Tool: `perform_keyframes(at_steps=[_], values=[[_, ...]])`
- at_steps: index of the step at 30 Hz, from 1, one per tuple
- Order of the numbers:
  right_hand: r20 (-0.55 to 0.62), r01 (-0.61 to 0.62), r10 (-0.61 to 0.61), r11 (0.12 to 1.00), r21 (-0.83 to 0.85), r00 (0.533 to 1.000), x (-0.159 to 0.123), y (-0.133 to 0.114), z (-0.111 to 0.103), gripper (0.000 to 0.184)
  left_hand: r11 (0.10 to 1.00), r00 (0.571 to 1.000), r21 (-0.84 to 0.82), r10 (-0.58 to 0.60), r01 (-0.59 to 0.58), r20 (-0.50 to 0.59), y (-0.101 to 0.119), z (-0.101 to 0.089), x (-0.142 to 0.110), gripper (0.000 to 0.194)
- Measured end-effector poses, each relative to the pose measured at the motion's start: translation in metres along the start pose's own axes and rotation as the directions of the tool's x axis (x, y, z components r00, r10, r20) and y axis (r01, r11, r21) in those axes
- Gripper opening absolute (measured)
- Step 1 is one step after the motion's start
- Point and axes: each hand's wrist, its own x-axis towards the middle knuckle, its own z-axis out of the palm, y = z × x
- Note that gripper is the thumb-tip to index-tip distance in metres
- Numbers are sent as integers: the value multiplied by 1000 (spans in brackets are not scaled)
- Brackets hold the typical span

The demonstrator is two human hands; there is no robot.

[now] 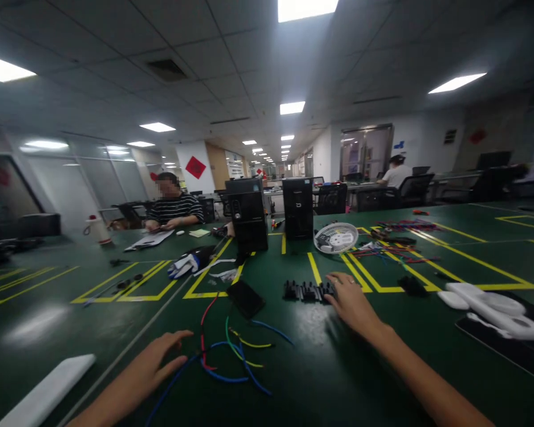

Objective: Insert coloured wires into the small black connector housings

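Note:
Several short wires, among them a blue wire, a red wire and a yellow wire, lie loosely on the green table in front of me. My left hand hovers at their left side, thumb and fingers apart, with nothing in it. Farther forward, my right hand reaches the right end of a row of small black blocks with upright parts. Its fingers are apart around the end block, and whether they press on it is not clear. Behind the wires lies a flat black rectangular object.
Two black computer towers stand at the back, beside a white reel. Wire bundles lie right of it. White devices sit at the right, gloves left. Across the table sits a person.

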Motion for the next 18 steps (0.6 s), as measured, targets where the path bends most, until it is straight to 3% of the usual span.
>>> perform_keyframes(at_steps=[3, 7, 11, 14, 18], values=[[159, 100, -127, 981, 168, 979, -19, -80, 37, 55, 998, 996, 54, 30, -34, 84, -13, 5, -10, 45], [364, 17, -76, 987, 162, 928, -22, -161, 79, 84, 973, 974, 157, 141, -169, 177, -22, 17, -8, 36], [423, 78, -158, 977, 199, 892, -17, -203, 98, 83, 923, 935, 248, 221, -292, 277, -24, 22, -1, 34], [452, 126, -207, 971, 203, 868, -21, -227, 104, 75, 900, 927, 291, 240, -324, 289, -21, 30, 1, 32], [448, 163, -203, 979, 127, 871, -26, -247, 107, 59, 878, 933, 351, 237, -325, 272, -9, 46, 3, 29]])
